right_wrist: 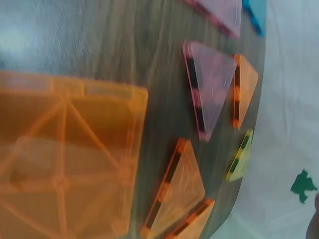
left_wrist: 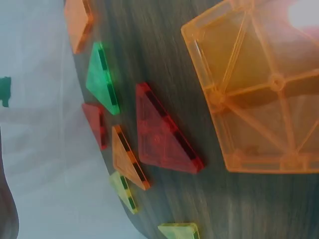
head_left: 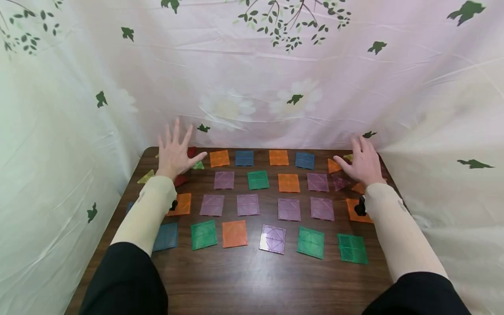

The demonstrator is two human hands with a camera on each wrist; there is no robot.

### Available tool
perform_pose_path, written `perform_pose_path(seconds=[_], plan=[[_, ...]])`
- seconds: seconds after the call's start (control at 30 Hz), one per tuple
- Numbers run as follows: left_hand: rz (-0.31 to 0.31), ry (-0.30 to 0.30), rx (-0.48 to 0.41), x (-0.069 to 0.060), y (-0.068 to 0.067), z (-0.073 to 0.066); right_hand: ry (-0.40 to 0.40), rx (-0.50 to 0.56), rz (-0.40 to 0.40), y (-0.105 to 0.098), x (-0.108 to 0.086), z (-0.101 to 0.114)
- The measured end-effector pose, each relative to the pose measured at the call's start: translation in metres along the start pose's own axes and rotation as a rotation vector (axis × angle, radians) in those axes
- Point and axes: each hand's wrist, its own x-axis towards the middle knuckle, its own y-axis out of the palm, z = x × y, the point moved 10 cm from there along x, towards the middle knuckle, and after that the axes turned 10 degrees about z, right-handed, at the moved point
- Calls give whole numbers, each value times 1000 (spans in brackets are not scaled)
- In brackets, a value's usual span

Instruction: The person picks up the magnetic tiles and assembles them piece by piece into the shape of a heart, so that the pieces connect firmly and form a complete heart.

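My left hand [head_left: 174,154], fingers spread, is over the far left of the table, holding nothing. Around it lie translucent triangular tiles: a red triangle [left_wrist: 160,137], a green triangle [left_wrist: 101,82] and a yellow triangle [head_left: 146,176]. An orange square tile [left_wrist: 264,124] is close below the left wrist. At the far right, my right hand [head_left: 365,162] has its fingers extended and its thumb out to the left, with nothing held. Near it are a purple triangle [right_wrist: 210,84] and an orange triangle [right_wrist: 180,184]. Another orange square tile [right_wrist: 84,149] sits beneath the right wrist.
Rows of square tiles in purple, green, orange and blue cover the middle of the brown table [head_left: 256,284], including a blue tile [head_left: 244,158] at the back and a green tile [head_left: 352,249] in front. A white patterned cloth [head_left: 252,78] hangs around the table.
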Motion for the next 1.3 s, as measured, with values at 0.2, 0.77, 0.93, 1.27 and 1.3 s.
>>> perform_pose_path(seconds=[0.2, 0.77, 0.93, 1.27, 1.3], plan=[[-65, 63, -91, -21, -2, -25, -83, 125, 84, 16, -12, 26], [205, 451, -351, -46, 58, -185, -454, 93, 368, 86, -23, 160], [356, 457, -329, -35, 84, -213, -446, 96, 460, 104, -17, 170], [406, 411, -330, -27, 100, -218, -413, 67, 489, 117, -6, 182], [408, 413, -335, -27, 100, -218, -417, 66, 486, 118, -5, 184]])
